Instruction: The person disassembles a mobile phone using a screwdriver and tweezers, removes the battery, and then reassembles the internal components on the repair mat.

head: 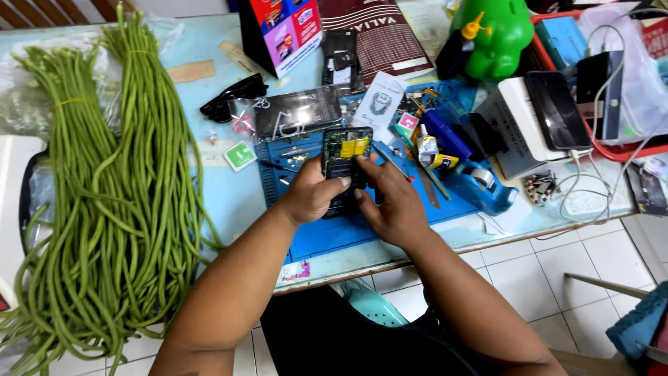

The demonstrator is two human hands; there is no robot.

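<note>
An opened phone [346, 150] with its back off, showing a green board and yellow parts, lies over a blue work mat [327, 233] on the table. My left hand [313, 191] grips the phone's left side, thumb across its lower half. My right hand [391, 198] holds the right side, fingers pressing on the phone's middle. The phone's lower part is hidden by both hands.
Long green beans [104, 195] lie in bundles on the left. A clear bag with a phone part [296, 111], black sunglasses [233, 97], a blue tool holder [480, 184], a green piggy bank [497, 35], a white box with a phone [557, 111] and a red basket [626, 150] crowd the back and right.
</note>
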